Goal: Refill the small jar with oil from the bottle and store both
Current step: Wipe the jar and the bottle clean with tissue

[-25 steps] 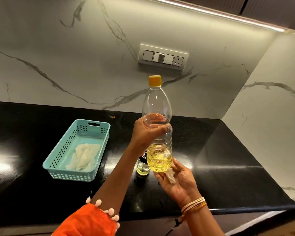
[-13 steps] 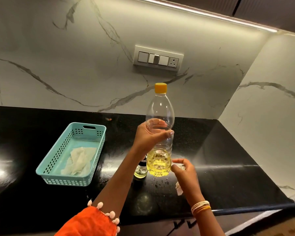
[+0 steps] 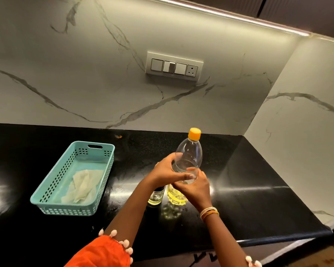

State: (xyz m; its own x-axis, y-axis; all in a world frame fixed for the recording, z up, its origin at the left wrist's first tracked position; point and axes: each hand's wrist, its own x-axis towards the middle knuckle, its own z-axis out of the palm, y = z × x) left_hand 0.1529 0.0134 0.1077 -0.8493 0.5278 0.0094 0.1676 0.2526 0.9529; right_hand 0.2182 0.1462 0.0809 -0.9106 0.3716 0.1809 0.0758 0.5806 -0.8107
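In the head view, a clear plastic bottle (image 3: pixel 188 160) with a yellow cap (image 3: pixel 194 134) stands upright a little right of the frame's centre, its base on the black desk (image 3: pixel 258 189), with yellow oil (image 3: pixel 175 196) filling only its lowest part. Both hands wrap its middle. The left hand (image 3: pixel 167 171) comes in from the lower left and curls round the left side of the bottle, its fingers (image 3: pixel 188 176) reaching across the front of the clear wall just above the oil line, the thumb up near the shoulder. The right hand (image 3: pixel 196 186) comes up from the lower right and closes on the bottle just beneath the left hand, so that the two touch or nearly touch; its fingers curve around the near right side and hide much of the oil. Just left of the bottle's base, partly hidden beneath the left wrist, stands the small jar (image 3: pixel 156 197), a glass vessel with pale oil at its bottom; its top is too covered to tell whether it is capped. In the left of the frame a teal basket (image 3: pixel 73 209) sits on the desk, well apart from the bottle, with a crumpled white cloth (image 3: pixel 83 186) lying inside. A switch panel (image 3: pixel 174 66) is on the marble wall above.
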